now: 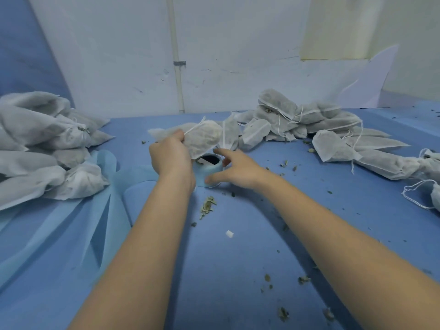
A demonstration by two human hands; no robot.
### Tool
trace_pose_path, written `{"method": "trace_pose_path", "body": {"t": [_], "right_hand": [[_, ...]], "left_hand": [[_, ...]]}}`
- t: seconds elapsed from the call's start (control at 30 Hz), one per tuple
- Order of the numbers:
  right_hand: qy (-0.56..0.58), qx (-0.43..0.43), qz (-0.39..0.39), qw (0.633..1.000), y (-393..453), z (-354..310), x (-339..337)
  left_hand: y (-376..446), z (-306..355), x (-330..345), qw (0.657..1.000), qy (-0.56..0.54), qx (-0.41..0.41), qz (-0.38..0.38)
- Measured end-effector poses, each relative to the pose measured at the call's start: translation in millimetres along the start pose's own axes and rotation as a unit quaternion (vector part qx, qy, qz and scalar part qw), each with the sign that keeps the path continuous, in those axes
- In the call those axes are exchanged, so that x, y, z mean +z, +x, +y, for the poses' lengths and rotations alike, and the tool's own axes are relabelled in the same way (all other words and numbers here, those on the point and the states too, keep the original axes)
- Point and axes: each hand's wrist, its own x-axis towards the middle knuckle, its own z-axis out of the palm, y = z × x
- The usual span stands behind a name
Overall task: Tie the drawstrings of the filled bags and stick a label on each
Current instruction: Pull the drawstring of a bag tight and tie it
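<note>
at the middle of the blue tabletop (238, 270) the left hand (171, 156) pinches a filled bag (202, 136) at its neck, raised over the label roll (209, 170). the right hand (238, 170), fingers spread, reaches around the roll. a loose pinch could let the bag drop and spill more crumbs onto the littered cloth. bag heaps lie left (45, 146) and right (321, 129) below a scuffed white wall (238, 55).

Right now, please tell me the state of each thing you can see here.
left hand: grips a filled bag, lifted.
held bag: filled, off the table.
right hand: open, fingers spread over the label roll.
label roll: on the table.
left pile: heaped.
right pile: heaped, drawstrings loose.
</note>
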Motion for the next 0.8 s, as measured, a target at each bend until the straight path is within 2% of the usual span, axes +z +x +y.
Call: {"method": "trace_pose_path", "body": {"t": [0.1, 0.27, 0.37, 0.47, 0.63, 0.8], "right_hand": [[0.016, 0.01, 0.024, 1.0, 8, -4, 7], [-0.051, 0.009, 0.119, 0.992, 8, -7, 19], [-0.066, 0.004, 0.143, 0.987, 4, -7, 23], [-0.032, -0.003, 0.133, 0.991, -4, -6, 22], [0.035, 0.012, 0.069, 0.997, -13, 7, 7], [0.013, -0.027, 0.09, 0.995, -16, 15, 4]], "left_hand": [[4, -1, -1, 1.0, -0.004, -0.005, 0.0], [5, -4, -1, 1.0, 0.021, 0.001, -0.017], [4, -9, 1, 0.999, 0.044, 0.013, -0.019], [4, -13, 1, 0.998, 0.064, 0.014, -0.016], [8, -16, -2, 0.998, 0.066, 0.009, -0.013], [10, -15, -3, 0.998, 0.062, 0.006, -0.011]]}}
